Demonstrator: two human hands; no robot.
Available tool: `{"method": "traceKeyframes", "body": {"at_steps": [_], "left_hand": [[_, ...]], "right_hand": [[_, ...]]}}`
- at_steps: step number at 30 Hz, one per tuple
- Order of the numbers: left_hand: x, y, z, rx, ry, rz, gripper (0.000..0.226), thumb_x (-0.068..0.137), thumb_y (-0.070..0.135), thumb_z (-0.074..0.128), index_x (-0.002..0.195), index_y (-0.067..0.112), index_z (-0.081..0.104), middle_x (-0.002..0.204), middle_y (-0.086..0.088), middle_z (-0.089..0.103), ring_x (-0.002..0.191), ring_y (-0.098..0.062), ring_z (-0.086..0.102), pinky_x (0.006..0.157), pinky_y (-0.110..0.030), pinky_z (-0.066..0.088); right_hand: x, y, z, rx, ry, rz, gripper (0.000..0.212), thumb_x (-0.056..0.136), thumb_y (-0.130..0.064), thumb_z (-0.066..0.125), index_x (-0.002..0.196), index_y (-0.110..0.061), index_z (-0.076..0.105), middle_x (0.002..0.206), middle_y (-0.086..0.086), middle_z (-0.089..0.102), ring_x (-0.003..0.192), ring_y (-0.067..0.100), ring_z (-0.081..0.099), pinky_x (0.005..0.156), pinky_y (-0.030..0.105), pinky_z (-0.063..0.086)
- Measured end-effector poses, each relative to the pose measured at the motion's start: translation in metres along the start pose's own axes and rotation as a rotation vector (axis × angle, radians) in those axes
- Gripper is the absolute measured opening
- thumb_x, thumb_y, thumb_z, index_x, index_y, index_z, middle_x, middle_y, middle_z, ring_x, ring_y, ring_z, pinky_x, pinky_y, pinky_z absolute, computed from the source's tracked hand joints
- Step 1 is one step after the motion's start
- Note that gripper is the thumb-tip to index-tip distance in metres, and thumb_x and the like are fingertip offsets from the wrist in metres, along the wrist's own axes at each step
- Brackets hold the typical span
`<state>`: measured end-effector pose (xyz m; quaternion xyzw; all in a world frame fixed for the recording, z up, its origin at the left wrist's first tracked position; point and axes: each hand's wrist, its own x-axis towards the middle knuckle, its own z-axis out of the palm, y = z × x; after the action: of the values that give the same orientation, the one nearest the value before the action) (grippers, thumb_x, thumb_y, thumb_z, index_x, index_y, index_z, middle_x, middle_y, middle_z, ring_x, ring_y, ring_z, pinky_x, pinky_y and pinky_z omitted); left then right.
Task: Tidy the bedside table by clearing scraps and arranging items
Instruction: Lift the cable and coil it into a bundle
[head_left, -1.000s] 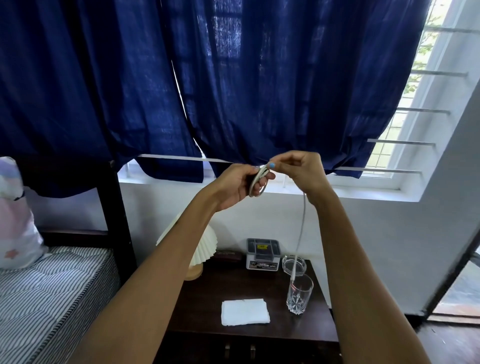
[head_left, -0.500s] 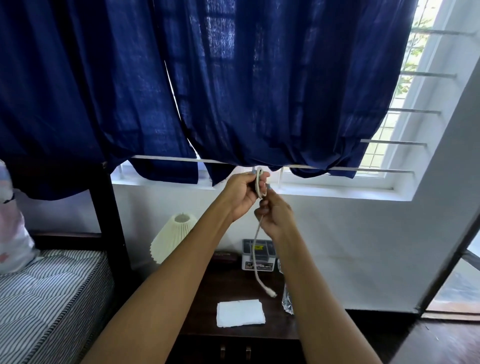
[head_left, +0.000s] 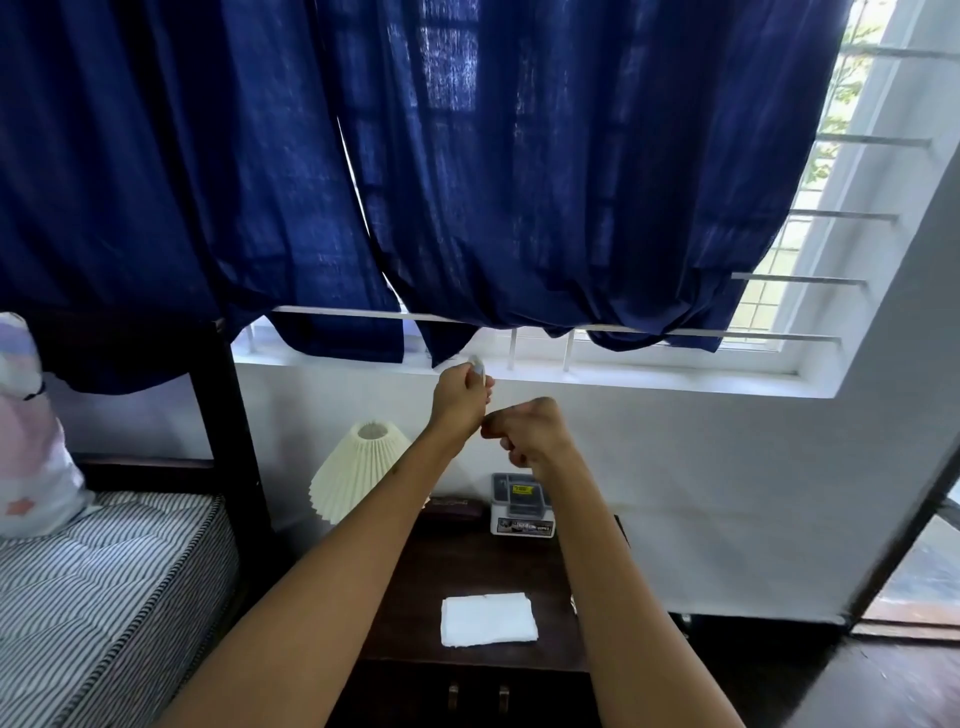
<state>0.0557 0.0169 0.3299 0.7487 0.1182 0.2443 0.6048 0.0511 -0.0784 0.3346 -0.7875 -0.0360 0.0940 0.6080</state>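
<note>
Both my hands are raised above the dark wooden bedside table (head_left: 415, 582). My left hand (head_left: 460, 395) is closed around a coiled white cable (head_left: 477, 362), of which only a small loop shows above the fingers. My right hand (head_left: 530, 431) sits just below and right of it, fingers curled shut; whether it still pinches the cable's end is hidden. On the table lie a folded white cloth (head_left: 488, 619), a cream pleated lamp (head_left: 353, 473) at the back left and a small grey-and-white box (head_left: 522, 506) at the back.
A striped mattress (head_left: 104, 597) and a pillow (head_left: 31, 441) lie to the left behind a dark bed post (head_left: 228, 426). Blue curtains (head_left: 415, 182) hang over the barred window (head_left: 779, 291). A doorway (head_left: 924, 571) opens at the right. My right forearm covers the table's right side.
The cable's loose end, hanging down a second ago, has been wound into the coil in my left hand. Both hands have come lower. The glass is now hidden behind my right arm.
</note>
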Motion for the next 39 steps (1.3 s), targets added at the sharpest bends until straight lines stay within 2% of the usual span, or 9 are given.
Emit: {"method": "traceKeyframes", "body": {"at_steps": [3,6,9,14,18,22,27,33,39], "left_hand": [[0.001,-0.008,-0.010,0.205,-0.015,0.098,0.023,0.099,0.009,0.032,0.085,0.004,0.050,0.091,-0.009,0.057,0.083,-0.020,0.053,0.072,-0.027,0.040],[0.001,-0.009,-0.017,0.256,-0.128,0.129,0.034,0.099,0.011,0.032,0.069,0.007,0.047,0.086,-0.011,0.057,0.077,-0.018,0.053,0.072,-0.029,0.041],[-0.004,-0.001,-0.022,0.265,-0.273,0.116,0.035,0.100,0.019,0.033,0.079,0.005,0.056,0.081,-0.010,0.059,0.068,-0.015,0.051,0.073,-0.032,0.045],[-0.026,0.023,-0.030,0.104,-0.420,0.018,0.039,0.100,0.019,0.028,0.099,0.001,0.063,0.074,-0.004,0.057,0.064,-0.012,0.048,0.061,-0.020,0.041],[-0.031,0.039,-0.040,-0.221,-0.576,-0.061,0.039,0.099,0.010,0.028,0.104,-0.010,0.061,0.068,-0.006,0.059,0.059,-0.011,0.047,0.057,-0.020,0.037],[-0.037,0.049,-0.041,-0.529,-0.675,-0.118,0.040,0.098,0.009,0.028,0.095,0.000,0.067,0.100,-0.019,0.049,0.064,-0.007,0.047,0.062,-0.018,0.040],[-0.023,0.043,-0.027,-0.785,-0.505,-0.223,0.040,0.100,0.014,0.028,0.097,-0.007,0.062,0.063,-0.002,0.054,0.061,-0.007,0.045,0.056,-0.013,0.045],[-0.013,0.029,-0.006,-0.901,-0.164,-0.273,0.035,0.101,0.011,0.029,0.085,-0.004,0.056,0.068,-0.007,0.052,0.052,-0.007,0.044,0.049,-0.015,0.043],[-0.011,0.026,-0.002,-0.684,0.072,-0.197,0.036,0.100,0.012,0.035,0.067,0.017,0.048,0.066,-0.004,0.051,0.052,-0.010,0.047,0.058,-0.022,0.038]], "right_hand": [[-0.005,-0.015,-0.013,-0.306,-0.033,-0.153,0.010,0.070,-0.006,0.075,0.079,-0.008,0.077,0.068,0.005,0.064,0.051,0.011,0.044,0.048,0.023,0.036],[-0.009,-0.033,-0.027,-0.433,-0.020,-0.257,0.012,0.073,-0.008,0.075,0.078,-0.018,0.076,0.067,-0.002,0.064,0.054,0.010,0.047,0.059,0.028,0.042],[-0.010,-0.046,-0.038,-0.437,0.018,-0.386,0.013,0.073,-0.008,0.075,0.078,-0.020,0.076,0.071,-0.003,0.067,0.055,0.006,0.048,0.059,0.026,0.039],[-0.007,-0.058,-0.061,-0.270,-0.035,-0.486,0.012,0.067,-0.004,0.081,0.075,-0.012,0.075,0.071,0.001,0.070,0.068,0.008,0.063,0.071,0.023,0.052],[-0.005,-0.049,-0.070,-0.055,-0.156,-0.467,0.010,0.077,-0.002,0.072,0.081,-0.011,0.071,0.073,-0.003,0.067,0.055,-0.006,0.059,0.054,0.009,0.040],[0.010,-0.021,-0.056,0.333,-0.172,-0.348,0.016,0.084,0.002,0.061,0.079,-0.012,0.067,0.062,-0.008,0.069,0.062,0.007,0.053,0.063,0.021,0.038],[0.004,0.006,-0.023,0.656,-0.062,-0.195,0.013,0.088,0.004,0.055,0.086,-0.002,0.066,0.078,0.008,0.068,0.068,0.015,0.059,0.058,0.019,0.053],[-0.016,0.008,0.010,0.786,0.052,-0.054,0.013,0.087,0.009,0.056,0.096,0.011,0.065,0.078,0.017,0.067,0.065,0.021,0.068,0.066,0.027,0.061],[-0.021,0.010,0.016,0.136,0.251,-0.257,0.016,0.079,0.002,0.066,0.068,-0.007,0.073,0.066,0.009,0.071,0.064,0.022,0.071,0.077,0.036,0.059]]}}
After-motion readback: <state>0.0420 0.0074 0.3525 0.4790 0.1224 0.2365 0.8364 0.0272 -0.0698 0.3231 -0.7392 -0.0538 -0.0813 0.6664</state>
